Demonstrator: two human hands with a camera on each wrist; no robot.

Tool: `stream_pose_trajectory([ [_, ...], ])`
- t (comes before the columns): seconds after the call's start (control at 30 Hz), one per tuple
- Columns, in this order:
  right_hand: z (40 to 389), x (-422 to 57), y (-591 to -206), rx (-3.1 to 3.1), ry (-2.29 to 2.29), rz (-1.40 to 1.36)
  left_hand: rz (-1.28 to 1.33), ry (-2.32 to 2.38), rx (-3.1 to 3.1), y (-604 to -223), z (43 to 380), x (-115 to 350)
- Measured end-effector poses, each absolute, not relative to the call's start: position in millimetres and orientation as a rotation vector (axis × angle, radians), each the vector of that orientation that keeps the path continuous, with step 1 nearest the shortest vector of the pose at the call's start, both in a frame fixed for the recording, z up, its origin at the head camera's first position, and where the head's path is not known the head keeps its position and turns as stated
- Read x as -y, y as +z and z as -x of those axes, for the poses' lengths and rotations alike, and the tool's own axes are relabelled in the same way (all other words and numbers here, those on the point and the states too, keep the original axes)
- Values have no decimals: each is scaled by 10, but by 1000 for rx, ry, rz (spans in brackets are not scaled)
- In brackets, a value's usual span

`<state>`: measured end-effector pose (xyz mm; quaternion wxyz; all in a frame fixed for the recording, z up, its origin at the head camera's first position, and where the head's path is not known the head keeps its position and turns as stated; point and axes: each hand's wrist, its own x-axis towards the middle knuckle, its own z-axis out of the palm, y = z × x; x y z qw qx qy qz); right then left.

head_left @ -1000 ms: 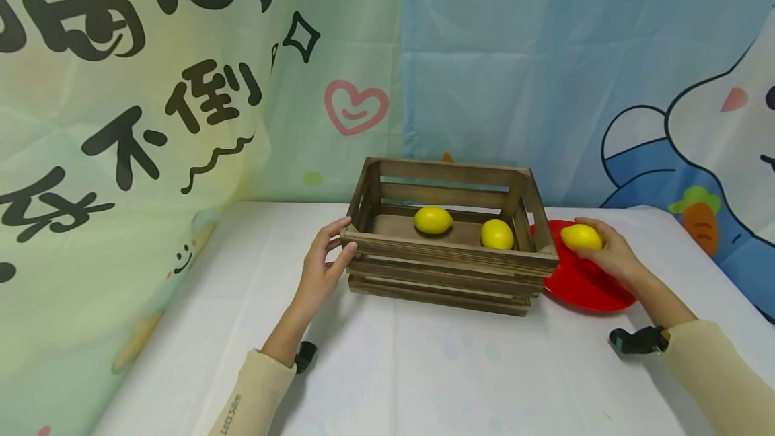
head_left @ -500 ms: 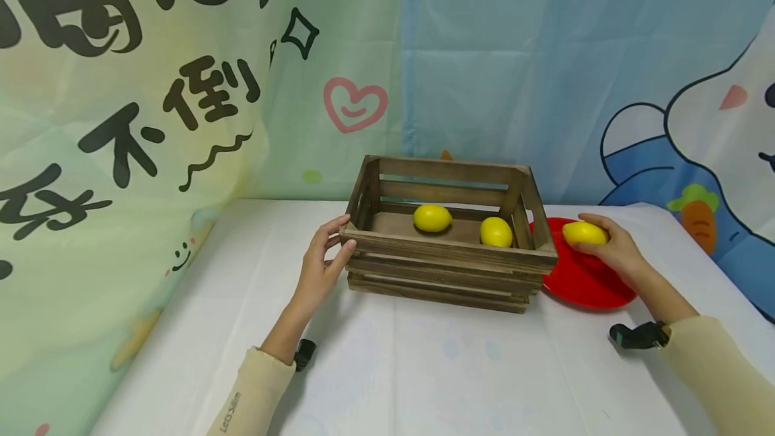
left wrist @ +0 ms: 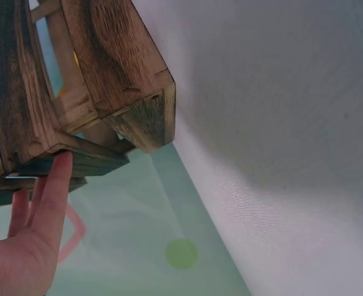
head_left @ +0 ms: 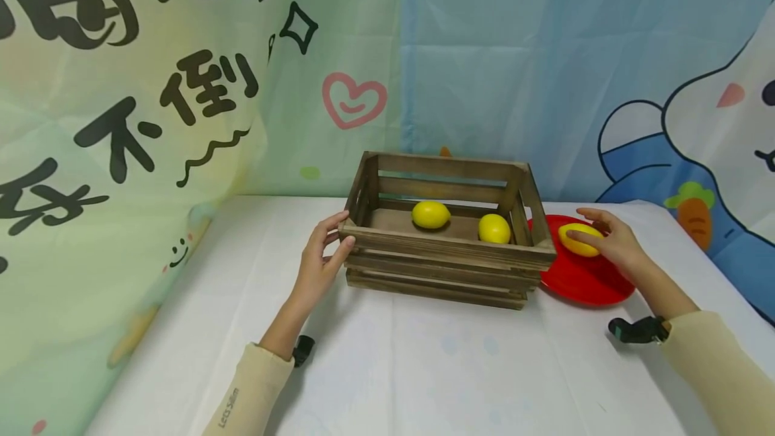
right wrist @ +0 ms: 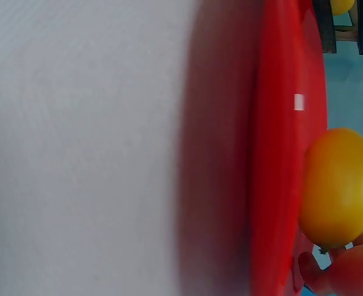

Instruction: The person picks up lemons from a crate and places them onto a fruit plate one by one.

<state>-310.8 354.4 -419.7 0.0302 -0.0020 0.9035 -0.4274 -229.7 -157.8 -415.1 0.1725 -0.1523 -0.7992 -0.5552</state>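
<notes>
A brown slatted wooden crate (head_left: 448, 241) stands on the white table, with two lemons lying inside: one lemon (head_left: 431, 214) near the middle and another lemon (head_left: 494, 229) at the right end. My left hand (head_left: 319, 261) grips the crate's left front corner, thumb in front and fingers round the side. On the right, a third lemon (head_left: 580, 239) lies on the red plate (head_left: 596, 288). My right hand (head_left: 620, 244) is spread around it, thumb across its near side and fingers raised beyond it. In the right wrist view this lemon (right wrist: 338, 188) overlaps the plate's surface.
The plate sits against the crate's right side, partly behind its corner. A printed cloth backdrop (head_left: 303, 120) hangs behind and left of the white tabletop (head_left: 424, 369). Dark wrist-worn cameras project below both sleeves.
The third lemon has come down and slightly left onto the plate, and my right fingers have loosened from it. My left hand keeps its grip on the crate. The head view has tilted slightly.
</notes>
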Motion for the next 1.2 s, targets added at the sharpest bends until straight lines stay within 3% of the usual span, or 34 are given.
stream_pose_trajectory([
  [0.53,3069,-3423,-3937,-2893,-1537,-18,431,-1602,2239,-4145,2308,1592],
  [1.2,2945,-3136,-3475,-2871,-1660,436,438,-1600,2231,-4154,2295,1570],
])
